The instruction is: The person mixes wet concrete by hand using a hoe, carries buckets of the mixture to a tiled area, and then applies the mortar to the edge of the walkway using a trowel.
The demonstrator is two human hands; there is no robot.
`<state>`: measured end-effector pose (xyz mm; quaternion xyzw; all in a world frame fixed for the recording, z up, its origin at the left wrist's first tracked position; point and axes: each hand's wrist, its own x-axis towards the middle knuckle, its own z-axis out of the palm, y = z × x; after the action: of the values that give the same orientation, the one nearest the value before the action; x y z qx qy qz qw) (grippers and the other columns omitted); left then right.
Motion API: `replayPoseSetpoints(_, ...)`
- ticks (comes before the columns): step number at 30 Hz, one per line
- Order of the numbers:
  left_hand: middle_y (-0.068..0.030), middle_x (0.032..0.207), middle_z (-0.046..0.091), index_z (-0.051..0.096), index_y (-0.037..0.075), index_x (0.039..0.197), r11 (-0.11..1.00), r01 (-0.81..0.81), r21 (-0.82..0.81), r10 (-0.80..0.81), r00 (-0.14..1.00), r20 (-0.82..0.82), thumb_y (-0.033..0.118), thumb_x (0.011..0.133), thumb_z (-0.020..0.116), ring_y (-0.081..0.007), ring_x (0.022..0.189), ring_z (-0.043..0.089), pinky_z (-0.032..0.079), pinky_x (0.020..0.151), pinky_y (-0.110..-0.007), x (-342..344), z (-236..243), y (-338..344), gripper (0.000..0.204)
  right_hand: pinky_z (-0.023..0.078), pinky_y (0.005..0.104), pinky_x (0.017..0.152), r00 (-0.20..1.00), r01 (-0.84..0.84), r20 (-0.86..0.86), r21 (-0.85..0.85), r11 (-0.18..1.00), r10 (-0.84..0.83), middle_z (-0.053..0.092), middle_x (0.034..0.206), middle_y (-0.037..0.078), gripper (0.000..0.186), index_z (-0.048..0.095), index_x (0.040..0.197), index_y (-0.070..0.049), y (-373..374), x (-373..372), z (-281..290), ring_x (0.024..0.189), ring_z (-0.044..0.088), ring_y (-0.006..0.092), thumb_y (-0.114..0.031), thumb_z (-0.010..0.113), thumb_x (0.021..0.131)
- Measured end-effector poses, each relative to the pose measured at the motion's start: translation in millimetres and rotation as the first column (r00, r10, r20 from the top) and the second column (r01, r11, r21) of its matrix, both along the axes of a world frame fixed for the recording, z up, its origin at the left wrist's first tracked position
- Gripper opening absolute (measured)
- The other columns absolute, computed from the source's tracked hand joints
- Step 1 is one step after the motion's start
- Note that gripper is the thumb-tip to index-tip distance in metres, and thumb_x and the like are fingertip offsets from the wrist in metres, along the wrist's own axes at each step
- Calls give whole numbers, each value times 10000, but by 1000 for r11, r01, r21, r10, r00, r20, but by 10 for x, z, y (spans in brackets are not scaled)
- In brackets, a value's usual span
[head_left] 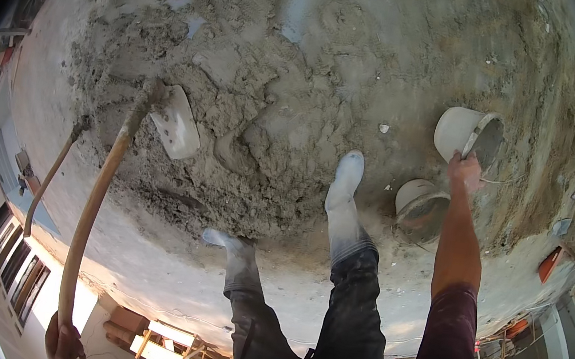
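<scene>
My left hand (63,345) is wrapped round the upper end of a long wooden shovel handle. The shovel (97,204) slants away from me, its pale, mortar-smeared blade (178,124) lying on a spread of wet grey mortar (263,147). On the right, my outstretched right hand (466,171) grips the rim of a whitish bucket (454,133), which is tipped with its mouth turned to the right. Just nearer to me, a second whitish bucket (417,196) also leans over, touched by neither hand. What lies inside the buckets is hard to make out.
My light, dusty boots (347,181) stand at the mortar's near edge. Left of the shovel, another long-handled tool (52,183) has its head in the mortar. A red-orange piece (550,264) lies at the far right. Wooden framing (168,350) stands at the lower left.
</scene>
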<state>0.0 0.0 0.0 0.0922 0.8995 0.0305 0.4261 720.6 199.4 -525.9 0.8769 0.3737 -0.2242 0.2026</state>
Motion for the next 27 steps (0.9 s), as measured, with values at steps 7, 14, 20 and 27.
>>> replayPoseSetpoints(7,-57,676,493,443,-22,1379,808,-589,4,517,713,474,78,928,635,-141,381,472,358,284,-302,163,-313,83,500,297,677,1110,953,-295,60,-34,955,297,640,1278,143,475,583,1264,-111,-522,-352,-390,1306,491,365,-370,729,893)
replayPoseSetpoints(14,-54,573,444,453,4,1112,857,-512,56,449,795,407,-42,796,547,-164,336,436,356,283,-304,1579,-492,-12,333,469,507,1021,516,67,-856,60,996,17,600,1318,252,814,538,1371,15,-1090,-2743,831,1247,565,384,-626,689,893)
replayPoseSetpoints(20,-18,789,477,427,24,1202,998,-41,-56,61,908,415,27,837,679,-129,652,435,379,535,-297,2150,125,-356,443,581,455,736,-401,195,-610,-786,587,-683,615,1050,143,663,489,1248,-46,-892,-4410,2419,957,642,241,-595,671,926)
replayPoseSetpoints(27,-133,747,580,481,2,1225,898,211,385,-391,783,483,88,811,672,-226,621,610,478,586,-385,2570,-964,-82,464,490,322,425,-46,618,-884,-391,682,-465,540,768,55,314,482,1075,-15,19,-3666,2133,534,537,143,-140,729,927)
